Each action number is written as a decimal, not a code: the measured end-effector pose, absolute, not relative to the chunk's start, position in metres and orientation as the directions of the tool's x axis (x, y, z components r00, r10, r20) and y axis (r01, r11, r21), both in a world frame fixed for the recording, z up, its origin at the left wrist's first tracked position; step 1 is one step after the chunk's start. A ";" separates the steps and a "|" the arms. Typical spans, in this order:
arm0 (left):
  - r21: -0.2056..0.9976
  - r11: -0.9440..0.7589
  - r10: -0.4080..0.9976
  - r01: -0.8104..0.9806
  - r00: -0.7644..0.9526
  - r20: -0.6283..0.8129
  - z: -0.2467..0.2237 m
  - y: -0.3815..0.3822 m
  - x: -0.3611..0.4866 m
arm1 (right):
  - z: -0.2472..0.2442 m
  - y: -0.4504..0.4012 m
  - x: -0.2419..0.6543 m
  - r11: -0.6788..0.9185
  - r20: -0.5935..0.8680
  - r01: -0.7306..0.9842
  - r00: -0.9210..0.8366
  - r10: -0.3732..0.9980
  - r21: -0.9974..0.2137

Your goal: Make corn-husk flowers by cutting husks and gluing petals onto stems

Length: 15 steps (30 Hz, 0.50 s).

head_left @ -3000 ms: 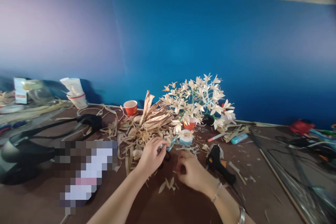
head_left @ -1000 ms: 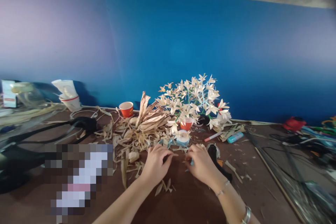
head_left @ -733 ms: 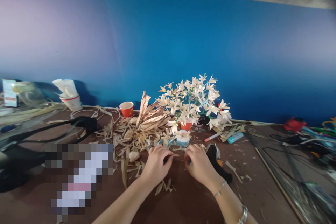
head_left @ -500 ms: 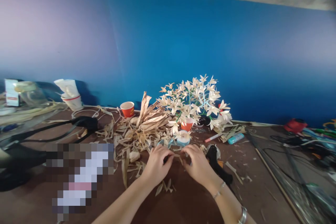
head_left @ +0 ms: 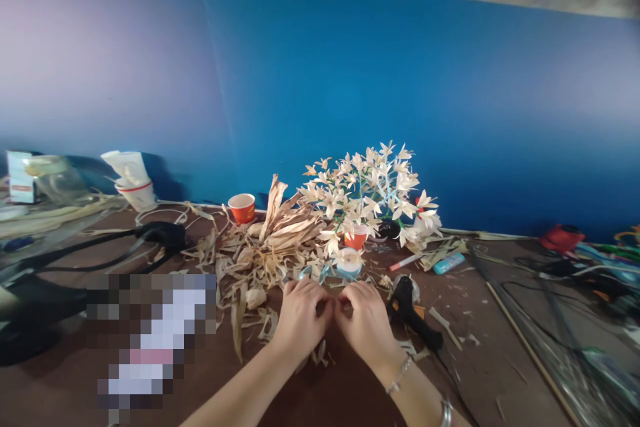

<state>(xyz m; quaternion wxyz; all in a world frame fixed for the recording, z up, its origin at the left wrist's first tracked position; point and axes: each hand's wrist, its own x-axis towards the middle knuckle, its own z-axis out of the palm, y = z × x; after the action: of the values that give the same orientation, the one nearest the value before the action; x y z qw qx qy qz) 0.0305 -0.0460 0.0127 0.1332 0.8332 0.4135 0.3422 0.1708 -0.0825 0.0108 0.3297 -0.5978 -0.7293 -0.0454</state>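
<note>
My left hand point(head_left: 305, 310) and my right hand point(head_left: 364, 320) meet at the middle of the table, thumbs and fingertips pinched close together. Whatever lies between the fingertips is hidden or too small to name. Just beyond them is a roll of tape point(head_left: 349, 261), pale with a bluish rim. Behind it, a bunch of cream-coloured artificial flowers point(head_left: 367, 190) rises from a red paper cup point(head_left: 356, 237). To the right of my right hand lies a black glue gun point(head_left: 415, 313). Dry husk pieces point(head_left: 256, 298) are strewn left of my left hand.
A bundle of dried husks point(head_left: 290, 227) leans beside another red paper cup point(head_left: 242, 209). A marker point(head_left: 405, 261) and a turquoise packet point(head_left: 449, 263) lie right of the flowers. Black straps point(head_left: 160, 235) lie at left, cables and a long thin stick point(head_left: 530, 353) at right. A blue panel point(head_left: 350, 80) stands behind.
My right hand has moved left and my fingertips have come together. A thin brownish piece that showed between the hands is now hidden. More of the glue gun shows.
</note>
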 end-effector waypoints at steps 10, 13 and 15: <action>0.423 -0.534 0.818 0.732 0.321 0.477 0.010 -0.043 0.026 | 0.012 -0.080 0.180 0.094 0.504 0.944 0.083 0.860 -0.316; 0.454 -0.543 0.827 0.706 0.357 0.434 0.010 -0.038 0.023 | 0.014 -0.078 0.192 0.180 0.434 0.929 -0.024 0.900 -0.324; 0.473 -0.564 0.822 0.677 0.405 0.401 0.009 -0.037 0.023 | 0.013 -0.078 0.197 0.259 0.388 0.913 -0.126 0.913 -0.314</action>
<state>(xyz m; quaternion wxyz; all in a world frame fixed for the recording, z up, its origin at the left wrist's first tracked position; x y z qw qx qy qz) 0.0229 -0.0365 0.0088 0.1186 0.8297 0.4515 0.3061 0.1968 -0.0782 0.0126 0.2581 -0.6087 -0.7502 -0.0003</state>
